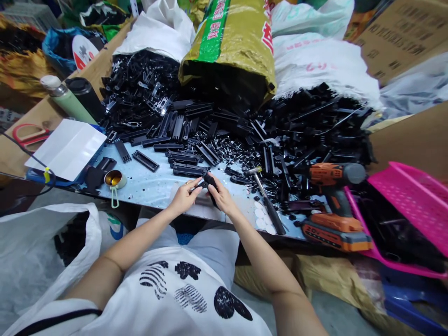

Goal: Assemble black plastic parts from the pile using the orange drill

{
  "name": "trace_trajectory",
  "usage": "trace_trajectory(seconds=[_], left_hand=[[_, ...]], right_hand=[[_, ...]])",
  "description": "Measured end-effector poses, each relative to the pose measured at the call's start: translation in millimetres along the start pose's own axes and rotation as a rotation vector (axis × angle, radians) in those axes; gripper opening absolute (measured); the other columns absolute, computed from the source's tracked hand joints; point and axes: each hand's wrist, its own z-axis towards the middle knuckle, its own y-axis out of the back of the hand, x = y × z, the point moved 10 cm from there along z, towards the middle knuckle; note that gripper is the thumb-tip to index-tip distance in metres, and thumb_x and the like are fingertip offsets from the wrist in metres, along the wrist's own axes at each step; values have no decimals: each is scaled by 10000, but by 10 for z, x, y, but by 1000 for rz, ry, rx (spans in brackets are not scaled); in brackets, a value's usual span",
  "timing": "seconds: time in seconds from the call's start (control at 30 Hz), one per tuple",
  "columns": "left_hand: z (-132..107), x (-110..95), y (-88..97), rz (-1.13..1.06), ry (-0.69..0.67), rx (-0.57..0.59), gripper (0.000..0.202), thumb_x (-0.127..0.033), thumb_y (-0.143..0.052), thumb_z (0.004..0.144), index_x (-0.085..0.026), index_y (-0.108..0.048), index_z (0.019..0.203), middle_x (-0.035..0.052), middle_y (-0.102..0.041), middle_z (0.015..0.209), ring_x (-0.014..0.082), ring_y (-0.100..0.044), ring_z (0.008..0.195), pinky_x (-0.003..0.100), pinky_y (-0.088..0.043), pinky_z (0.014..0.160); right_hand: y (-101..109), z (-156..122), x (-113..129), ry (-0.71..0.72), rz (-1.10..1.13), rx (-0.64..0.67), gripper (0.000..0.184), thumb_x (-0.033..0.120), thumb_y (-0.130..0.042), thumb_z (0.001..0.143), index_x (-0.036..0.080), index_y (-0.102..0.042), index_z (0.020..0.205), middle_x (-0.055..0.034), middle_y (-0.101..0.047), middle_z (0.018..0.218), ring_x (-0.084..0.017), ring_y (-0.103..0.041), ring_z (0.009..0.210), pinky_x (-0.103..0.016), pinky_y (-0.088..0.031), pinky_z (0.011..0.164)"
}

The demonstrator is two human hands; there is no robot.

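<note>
At the middle of the near edge of a pale blue surface, a person's two bare hands hold a small black part just above it. The left hand has thumb and fingers pinched on the part's left side; the right hand's fingers are clamped around its right side. The fingertips almost meet, so which piece joins which is too small to tell.

For good handling, keeping both grips steady and the part over the surface, not past the edge, would seem wise, as a dropped piece could fall to the lap. Turning it slowly between the fingers should help line up any holes.

Along the same edge, right of the hands, lie white discs and a hammer, within easy reach; an orange drill stands by the near right corner. Toward the near left corner sits a metal cup.

Beyond the hands, long black pieces lie stacked, then scattered pins; mixing these in would likely slow the work. At the far edge, a gold bag gapes open.
</note>
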Motion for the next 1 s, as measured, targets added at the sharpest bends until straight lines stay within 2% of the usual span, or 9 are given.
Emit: trace_trajectory(seconds=[0.1,0.17,0.27,0.4,0.57,0.7,0.77,0.9,1.0], left_hand=[[-20,-213,53,113,-117,-60,388,-308,-472,915,-185,-544,1275,71,-607,957,151,-593,775,292,-509,748],[-46,-329,63,216,-170,-59,374,-298,-473,915,-192,-559,1263,76,-606,940,182,-581,890,318,-489,830],[-98,-435,66,315,-198,-71,375,-296,-441,929,-198,-550,1274,69,-581,918,169,-573,854,297,-489,803],[-168,-567,56,320,-269,-172,377,-293,-395,951,-189,-537,1283,69,-559,909,150,-561,821,271,-483,767],[-232,-692,88,263,-359,-367,387,-293,-354,968,-185,-515,1302,91,-555,954,149,-561,867,276,-483,784],[-211,-807,173,266,-413,-437,395,-287,-334,972,-187,-500,1316,103,-571,982,155,-561,899,295,-484,807],[-158,-849,215,263,-437,-424,391,-282,-333,971,-184,-509,1306,108,-582,993,157,-563,909,300,-485,815],[-70,-765,175,231,-454,-318,371,-297,-356,961,-197,-538,1269,97,-599,1000,164,-575,928,307,-490,824],[-127,-429,213,226,-280,-387,393,-278,-314,964,-189,-485,1307,121,-591,1090,190,-572,994,349,-485,864]], right_hand=[[-110,-7,-3,-93,323,75,606,539,-420,887,278,-330,1426,-28,-605,852,-119,-549,551,-283,-502,543],[-51,-27,26,-77,349,75,607,532,-459,872,259,-376,1408,10,-557,702,-107,-510,503,-263,-481,515],[92,-37,149,30,203,69,548,469,-537,850,278,-460,1359,-16,-588,842,-85,-498,517,-268,-491,555],[191,-41,345,131,21,33,523,413,-553,854,303,-465,1357,-69,-580,1087,-139,-581,719,-306,-524,663],[138,-84,496,165,-11,-82,537,431,-501,880,311,-409,1396,-88,-545,1208,-227,-590,956,-384,-524,793],[92,-111,571,190,-31,-178,553,456,-448,898,307,-361,1423,-90,-538,1239,-264,-552,1074,-437,-487,895],[68,-116,597,210,-36,-202,563,460,-429,904,304,-335,1436,-92,-531,1254,-271,-543,1091,-450,-474,916],[-26,-99,565,205,-58,-212,571,452,-382,922,308,-266,1463,-92,-503,1293,-259,-558,1068,-427,-496,871],[-162,18,519,230,-179,-67,546,442,-368,929,301,-293,1451,-81,-532,1263,-235,-573,1028,-397,-496,855]])
